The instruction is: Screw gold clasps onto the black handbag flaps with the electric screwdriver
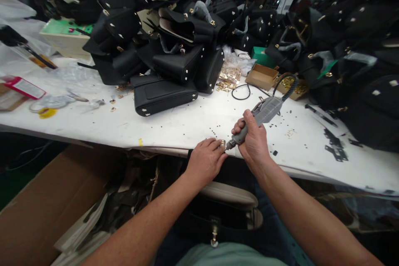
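Observation:
My right hand (254,139) is wrapped round a grey electric screwdriver (266,110), which slants down to the left. The tool's tip is beside a small gold metal fitting (222,144) at my left fingertips. My left hand (207,160) is closed on the far edge of a black handbag (240,171), at the table's front edge. This bag rests on my lap, its mouth towards me, showing a beige lining (230,194). A gold clasp (214,235) hangs at its near side. The exact contact between the bit and the fitting is too small to make out.
Black handbags (165,95) are piled along the back of the white table (174,133). Cardboard boxes (262,77) and loose gold fittings (229,77) lie behind the screwdriver. Black strips (336,145) lie at right. A large carton (56,199) stands below at left.

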A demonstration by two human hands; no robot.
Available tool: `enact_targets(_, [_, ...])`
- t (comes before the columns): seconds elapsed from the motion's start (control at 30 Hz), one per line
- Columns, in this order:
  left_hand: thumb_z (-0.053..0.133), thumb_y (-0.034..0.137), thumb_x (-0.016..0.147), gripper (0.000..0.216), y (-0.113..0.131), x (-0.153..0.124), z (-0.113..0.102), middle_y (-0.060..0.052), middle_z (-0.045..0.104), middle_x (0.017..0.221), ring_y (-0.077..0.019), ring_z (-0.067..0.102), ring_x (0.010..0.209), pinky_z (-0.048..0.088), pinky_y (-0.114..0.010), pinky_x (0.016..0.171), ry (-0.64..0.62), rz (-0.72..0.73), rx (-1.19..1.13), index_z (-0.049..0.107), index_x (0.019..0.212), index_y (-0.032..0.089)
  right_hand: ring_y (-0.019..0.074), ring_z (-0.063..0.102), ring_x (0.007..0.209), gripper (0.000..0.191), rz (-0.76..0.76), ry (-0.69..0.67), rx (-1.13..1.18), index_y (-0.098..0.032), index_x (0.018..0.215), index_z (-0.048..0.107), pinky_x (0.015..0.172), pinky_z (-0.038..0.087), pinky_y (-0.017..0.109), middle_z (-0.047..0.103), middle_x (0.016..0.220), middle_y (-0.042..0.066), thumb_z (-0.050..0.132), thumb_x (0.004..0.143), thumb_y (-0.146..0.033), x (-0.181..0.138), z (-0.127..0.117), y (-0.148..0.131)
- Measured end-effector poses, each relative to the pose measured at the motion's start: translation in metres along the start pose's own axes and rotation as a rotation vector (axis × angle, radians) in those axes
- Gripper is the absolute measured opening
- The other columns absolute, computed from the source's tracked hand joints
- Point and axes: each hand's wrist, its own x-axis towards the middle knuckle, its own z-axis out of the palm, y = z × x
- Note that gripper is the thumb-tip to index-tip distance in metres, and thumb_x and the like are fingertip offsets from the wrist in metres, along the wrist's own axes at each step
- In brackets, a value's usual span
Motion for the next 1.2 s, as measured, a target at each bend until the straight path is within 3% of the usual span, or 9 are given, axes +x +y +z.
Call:
enact_targets(0.17, [0.061, 0.038, 0.096, 0.028, -0.0001, -0.0009, 0.0006, -0.008, 0.068, 0.125, -0.0256, 0.057, 0.122, 0.049, -0.045, 0.105, 0.015, -0.011, -0.027, 0.068, 0.117, 0.021, 0.0071, 0.049, 0.048, 0.043, 0.006, -0.005, -0.001, -0.02, 0.078, 0.051, 0.049, 0.051, 0.021, 0.049, 0.062, -0.008, 0.083, 0.074, -0.048, -0.0017, 0.0014, -0.0017])
enact_targets(0.5, [0.056, 0.028, 0.098, 0.025, -0.0014, -0.0003, 0.0029, -0.007, 0.068, 0.125, -0.0243, 0.058, 0.121, 0.049, -0.045, 0.105, 0.016, -0.009, -0.026, 0.067, 0.12, 0.022, 0.0075, 0.049, 0.048, 0.043, 0.007, 0.004, -0.012, -0.021, 0.078, 0.051, 0.048, 0.05, 0.022, 0.049, 0.062, -0.007, 0.083, 0.074, -0.049, -0.0026, 0.0025, -0.0002])
enact_targets(1.2, [0.056, 0.033, 0.098, 0.026, -0.0007, -0.0011, 0.002, -0.008, 0.069, 0.125, -0.0253, 0.058, 0.121, 0.049, -0.046, 0.105, 0.03, -0.012, -0.043, 0.068, 0.119, 0.022, 0.0085, 0.05, 0.046, 0.041, -0.055, -0.011, -0.083, -0.02, 0.076, 0.052, 0.044, 0.047, 0.022, 0.05, 0.059, -0.007, 0.082, 0.074, -0.049, -0.0063, 0.0045, -0.007])
